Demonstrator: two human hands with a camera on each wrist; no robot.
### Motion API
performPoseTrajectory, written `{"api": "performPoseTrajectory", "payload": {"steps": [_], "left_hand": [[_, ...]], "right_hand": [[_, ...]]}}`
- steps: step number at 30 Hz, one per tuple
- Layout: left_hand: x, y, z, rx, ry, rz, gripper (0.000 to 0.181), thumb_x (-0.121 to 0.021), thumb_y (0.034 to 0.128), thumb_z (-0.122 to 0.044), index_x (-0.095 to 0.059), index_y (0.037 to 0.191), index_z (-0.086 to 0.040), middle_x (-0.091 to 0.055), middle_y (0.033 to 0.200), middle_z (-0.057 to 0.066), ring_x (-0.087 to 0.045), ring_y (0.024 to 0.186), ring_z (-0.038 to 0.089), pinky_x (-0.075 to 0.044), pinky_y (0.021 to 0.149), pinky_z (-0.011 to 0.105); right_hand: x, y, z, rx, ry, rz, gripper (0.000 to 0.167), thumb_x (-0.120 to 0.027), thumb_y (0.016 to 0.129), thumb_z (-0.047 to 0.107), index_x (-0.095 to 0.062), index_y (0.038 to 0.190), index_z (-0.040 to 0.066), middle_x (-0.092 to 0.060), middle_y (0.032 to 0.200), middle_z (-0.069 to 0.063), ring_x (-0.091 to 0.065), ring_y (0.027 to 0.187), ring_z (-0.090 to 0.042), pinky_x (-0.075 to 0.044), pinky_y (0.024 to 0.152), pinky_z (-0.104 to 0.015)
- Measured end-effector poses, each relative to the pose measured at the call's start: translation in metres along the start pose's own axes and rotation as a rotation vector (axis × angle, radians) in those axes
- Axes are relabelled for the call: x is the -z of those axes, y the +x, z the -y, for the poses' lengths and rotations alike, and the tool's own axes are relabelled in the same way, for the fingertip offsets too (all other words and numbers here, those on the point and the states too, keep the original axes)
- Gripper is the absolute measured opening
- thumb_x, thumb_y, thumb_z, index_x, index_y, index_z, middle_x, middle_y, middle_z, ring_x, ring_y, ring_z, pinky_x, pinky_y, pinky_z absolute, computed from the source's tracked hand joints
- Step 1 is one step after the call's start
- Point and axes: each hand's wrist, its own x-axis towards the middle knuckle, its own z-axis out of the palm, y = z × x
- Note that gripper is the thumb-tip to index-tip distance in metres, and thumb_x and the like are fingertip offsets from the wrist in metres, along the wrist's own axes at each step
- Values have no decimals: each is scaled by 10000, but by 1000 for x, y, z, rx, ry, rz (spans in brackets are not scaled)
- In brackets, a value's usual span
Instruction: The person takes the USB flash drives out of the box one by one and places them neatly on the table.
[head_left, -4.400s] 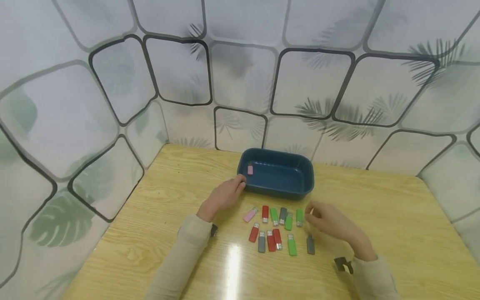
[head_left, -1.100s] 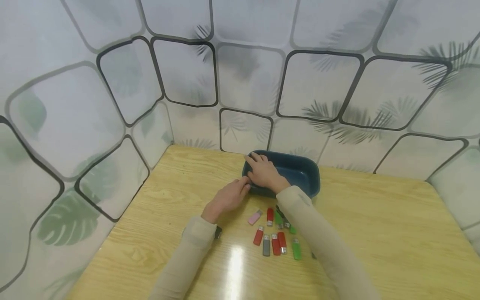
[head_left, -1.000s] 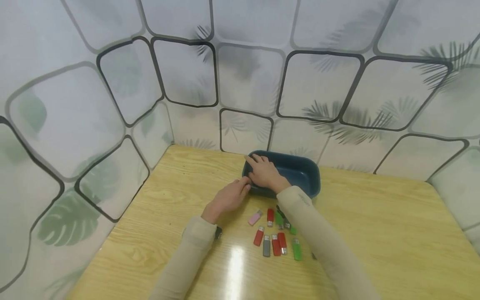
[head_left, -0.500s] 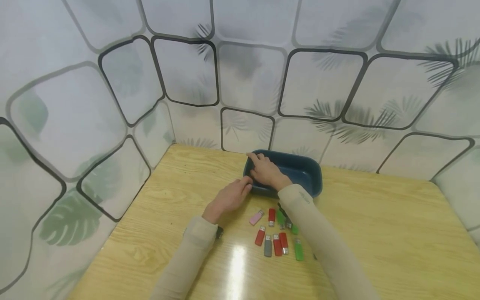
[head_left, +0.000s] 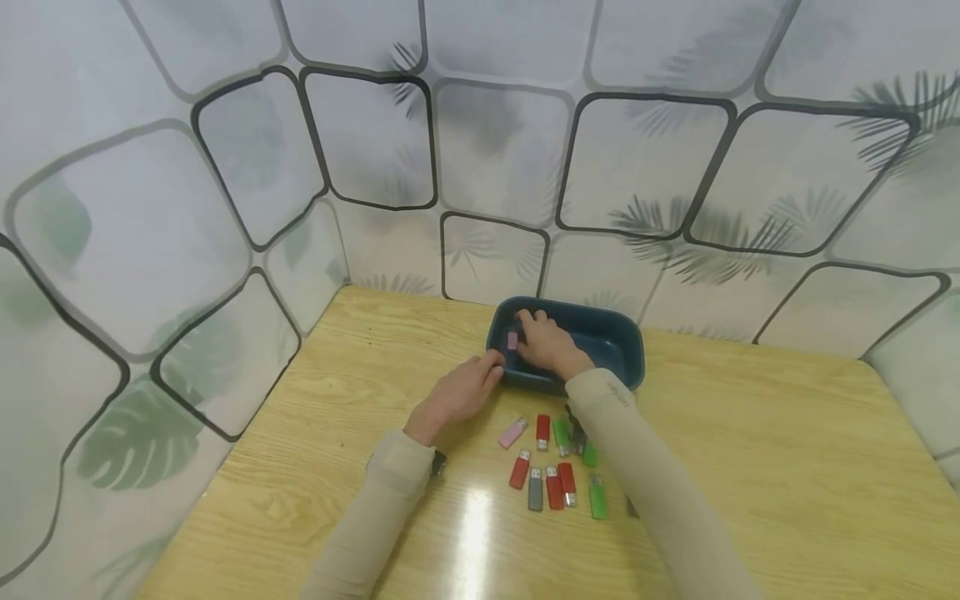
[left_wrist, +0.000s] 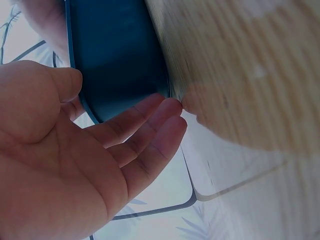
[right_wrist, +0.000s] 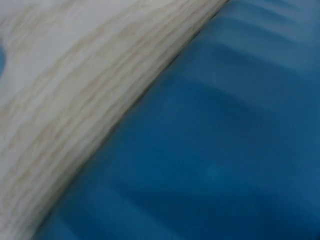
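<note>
A dark blue plastic tub (head_left: 608, 357) stands at the back of the table. My left hand (head_left: 459, 392) grips its near left corner; in the left wrist view the thumb rests at the tub's rim (left_wrist: 68, 30) with the fingers along the outside. Inside the tub, my right hand (head_left: 546, 342) hovers with spread, loosely bent fingers and nothing visible in them. Just left of it lies a pink USB stick (head_left: 512, 340). In front of the tub are several more USB sticks: a pink one (head_left: 513, 432), red (head_left: 542, 432), green (head_left: 597, 497) and grey (head_left: 535, 489).
The right sleeve (head_left: 652, 467) covers part of the USB sticks on the right side. A patterned wall covering (head_left: 495, 150) rises behind the wooden table (head_left: 300, 467). The right wrist view is blurred, with the tub wall (right_wrist: 200, 130) filling much of it.
My right hand has moved from beside the sticks into the tub, over its left end, and has now shifted slightly right, uncovering the pink USB stick. My left hand stays at the tub's corner.
</note>
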Motion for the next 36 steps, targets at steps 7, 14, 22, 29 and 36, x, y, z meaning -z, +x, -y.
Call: {"api": "performPoseTrajectory", "payload": {"steps": [7, 14, 22, 29, 36], "left_hand": [[1, 0, 0, 3, -4, 1, 292, -353, 1096, -268, -515, 1309, -151, -624, 1156, 114, -629, 1041, 262, -528, 845, 455], [2, -1, -2, 0, -14, -2, 296, -357, 1095, -261, -515, 1313, -137, -625, 1159, 122, -628, 1029, 260, -525, 841, 453], [2, -2, -3, 5, -6, -5, 287, -359, 1095, -263, -514, 1308, -150, -624, 1131, 110, -626, 990, 246, -524, 816, 442], [1, -2, -3, 13, -10, 0, 299, -348, 1097, -270, -508, 1320, -151, -623, 1148, 109, -624, 1004, 244, -524, 828, 442], [1, -1, -2, 19, -5, 3, 300, -349, 1097, -273, -507, 1321, -153, -626, 1150, 108, -623, 1009, 242, -524, 827, 444]], "right_hand": [[-2, -2, -2, 57, -92, 54, 470, -573, 995, 240, -481, 1453, 185, -496, 1284, -242, -518, 1168, -409, -497, 890, -569], [-3, -2, -1, 70, -112, 51, 270, -598, 985, 240, -571, 1230, 129, -542, 1173, -182, -531, 1092, -357, -499, 866, -522], [-3, -1, -1, 29, -103, 62, 239, -618, 971, 261, -556, 1157, 124, -532, 1150, -161, -546, 1088, -343, -499, 866, -511], [-2, -2, -3, 30, -111, 52, 314, -638, 964, 279, -557, 1202, 92, -549, 1174, -161, -579, 1066, -336, -510, 862, -495], [-1, -5, -7, 22, -56, 64, 372, -651, 944, 284, -555, 1225, 61, -525, 1165, -190, -600, 940, -303, -517, 834, -476]]}}
